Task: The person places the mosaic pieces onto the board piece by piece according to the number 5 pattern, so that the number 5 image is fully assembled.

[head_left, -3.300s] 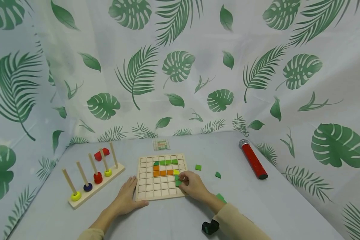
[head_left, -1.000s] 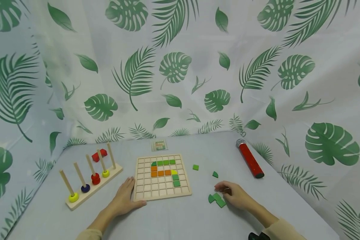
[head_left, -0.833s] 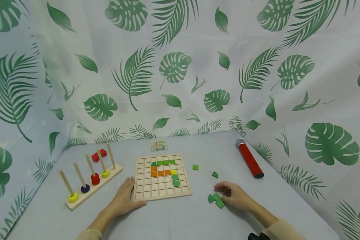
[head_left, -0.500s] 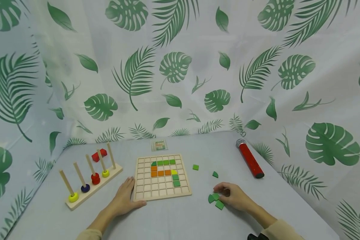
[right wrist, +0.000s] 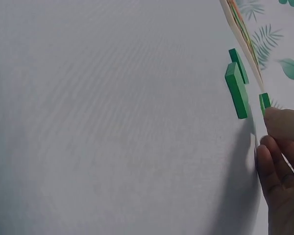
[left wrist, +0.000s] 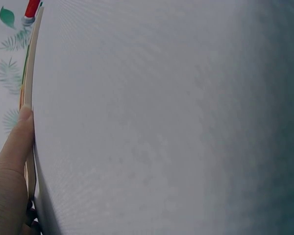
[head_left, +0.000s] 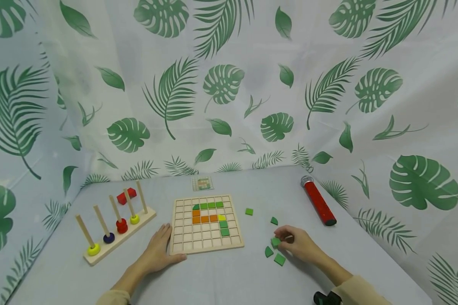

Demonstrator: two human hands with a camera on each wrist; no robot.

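While the left hand point(head_left: 159, 250) lay spread against the board point(head_left: 198, 236) at lower centre, the right hand point(head_left: 300, 245) pinched a green tile point(head_left: 275, 242), lower right.

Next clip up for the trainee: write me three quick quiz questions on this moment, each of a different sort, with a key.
1. What is the right hand pinching?

2. True or false: the left hand is holding a ring from the peg stand.

3. Which of these lies farthest to the person's right?
A) the picture card
B) the red cylinder
C) the peg stand

Key:
1. A green tile.
2. False; it is at the near left corner of the grid board.
3. B.
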